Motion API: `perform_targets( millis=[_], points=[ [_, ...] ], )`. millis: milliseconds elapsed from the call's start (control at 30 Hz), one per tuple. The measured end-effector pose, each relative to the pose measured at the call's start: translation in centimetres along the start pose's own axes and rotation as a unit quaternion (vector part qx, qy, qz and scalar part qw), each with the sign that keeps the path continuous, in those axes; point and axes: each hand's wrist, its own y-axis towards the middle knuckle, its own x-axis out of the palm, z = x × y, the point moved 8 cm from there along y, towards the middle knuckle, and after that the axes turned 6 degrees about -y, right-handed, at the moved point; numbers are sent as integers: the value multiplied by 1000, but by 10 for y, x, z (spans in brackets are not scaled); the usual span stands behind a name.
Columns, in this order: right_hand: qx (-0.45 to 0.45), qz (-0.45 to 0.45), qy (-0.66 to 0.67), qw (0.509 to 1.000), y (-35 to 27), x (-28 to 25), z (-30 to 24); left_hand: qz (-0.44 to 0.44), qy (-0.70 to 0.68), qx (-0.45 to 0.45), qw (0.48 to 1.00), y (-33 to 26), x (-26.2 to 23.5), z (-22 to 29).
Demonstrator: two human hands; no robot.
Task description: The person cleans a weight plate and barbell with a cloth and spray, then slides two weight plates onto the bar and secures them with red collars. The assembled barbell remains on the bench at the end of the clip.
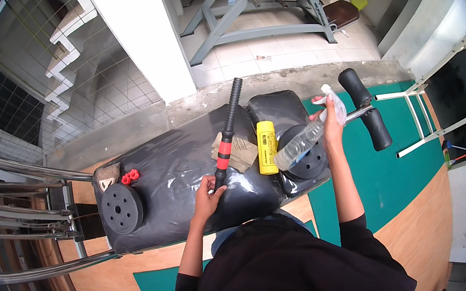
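Observation:
My left hand (pixel 209 197) is closed around the lower end of a black and red dumbbell bar (pixel 223 150) with a ribbed far end. The bar tilts up and away across a crumpled tan cloth (pixel 242 154) on the black padded bench. My right hand (pixel 331 117) grips a clear plastic spray bottle (pixel 302 144) near its white top. The bottle slants down and left, its base close to a yellow bottle (pixel 267 147) lying on the bench. Behind the clear bottle, a black weight plate (pixel 311 164) is partly hidden.
The plastic-covered bench (pixel 177 171) also bears another weight plate (pixel 121 209), red star-shaped nuts (pixel 130 176) and a brush (pixel 109 177). Foam rollers (pixel 375 121) stick out at its right end. Chrome rails (pixel 33 164) stand left; a grey frame (pixel 262 10) rises beyond the concrete step.

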Motion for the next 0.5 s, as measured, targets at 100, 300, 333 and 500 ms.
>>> perform_targets(
  millis=[100,300,333,500],
  points=[
    [-19,81,31,996,48,-16,11,27,-28,-1,999,0,5,-8],
    [-32,151,17,988,147,5,96,97,-81,-58,990,-11,14,-28],
    [-11,168,-7,986,164,7,123,107,-83,-64,989,-13,17,-31],
    [180,256,-116,942,180,33,223,162,-97,-99,977,-31,24,-40]
  ],
)
